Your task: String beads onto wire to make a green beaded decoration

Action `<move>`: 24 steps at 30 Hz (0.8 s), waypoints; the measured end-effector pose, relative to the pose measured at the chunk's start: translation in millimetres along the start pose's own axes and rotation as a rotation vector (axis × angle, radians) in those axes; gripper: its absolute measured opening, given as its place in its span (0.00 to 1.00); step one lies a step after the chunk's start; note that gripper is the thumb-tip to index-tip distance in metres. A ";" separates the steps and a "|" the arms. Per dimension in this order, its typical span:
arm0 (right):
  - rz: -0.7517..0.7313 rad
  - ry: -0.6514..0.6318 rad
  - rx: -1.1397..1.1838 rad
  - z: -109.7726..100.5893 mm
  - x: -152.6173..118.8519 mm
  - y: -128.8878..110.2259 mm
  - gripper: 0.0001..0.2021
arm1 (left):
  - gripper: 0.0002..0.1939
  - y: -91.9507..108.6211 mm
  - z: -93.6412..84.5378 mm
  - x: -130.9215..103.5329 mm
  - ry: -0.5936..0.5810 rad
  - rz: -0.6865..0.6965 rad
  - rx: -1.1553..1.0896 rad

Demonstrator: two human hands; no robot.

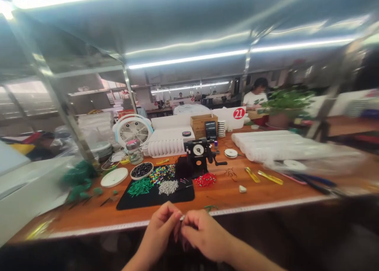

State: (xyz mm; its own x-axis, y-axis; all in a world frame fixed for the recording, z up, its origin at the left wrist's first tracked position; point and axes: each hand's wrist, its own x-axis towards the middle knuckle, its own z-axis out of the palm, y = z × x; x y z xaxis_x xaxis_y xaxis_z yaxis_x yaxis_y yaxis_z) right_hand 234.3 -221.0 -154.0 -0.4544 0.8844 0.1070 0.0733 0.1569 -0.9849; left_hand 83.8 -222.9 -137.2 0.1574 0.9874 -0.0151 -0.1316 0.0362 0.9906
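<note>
My left hand [161, 227] and my right hand [201, 231] meet just in front of the table edge, fingers pinched close together. Between the fingertips shows a tiny pale piece [182, 218], too small to name. Beyond them lies a black mat [127, 202] bearing green short pieces [140, 187], silvery beads [168, 187] and multicoloured beads [160, 174]. A round dish [142, 178] of black beads stands at the mat's back left. Right of the mat is a heap of red pieces [205, 179]. A black hand-cranked machine [197, 156] with a dial stands behind.
A white fan [134, 131], a glass jar [135, 152] and a white round lid [114, 177] are at left. Plastic-wrapped white rolls [266, 142], yellow-handled tools [270, 177] and pliers [316, 182] lie at right. A potted plant [284, 105] and a seated person [255, 97] are farther back.
</note>
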 end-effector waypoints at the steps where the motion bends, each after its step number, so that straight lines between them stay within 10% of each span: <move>1: 0.012 -0.020 0.003 -0.9 -1.4 -1.6 0.07 | 0.20 2.3 -0.1 -1.4 -0.014 0.022 0.051; 13: -0.099 0.014 0.021 1.8 -19.5 -19.7 0.08 | 0.22 15.0 20.1 -22.6 0.059 -0.184 -0.193; 24: 0.248 -0.207 0.293 -9.1 -21.3 -2.1 0.04 | 0.20 42.6 4.7 -30.7 0.311 0.134 -0.058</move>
State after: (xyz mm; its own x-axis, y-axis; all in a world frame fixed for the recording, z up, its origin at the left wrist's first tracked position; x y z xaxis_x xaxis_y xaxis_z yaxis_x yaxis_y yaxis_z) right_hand 251.9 -236.2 -153.0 -0.6253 0.7680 -0.1383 -0.0382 -0.2072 -0.9776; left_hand 78.0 -252.4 -93.9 -0.1701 0.9832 0.0656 -0.1873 -0.0976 0.9774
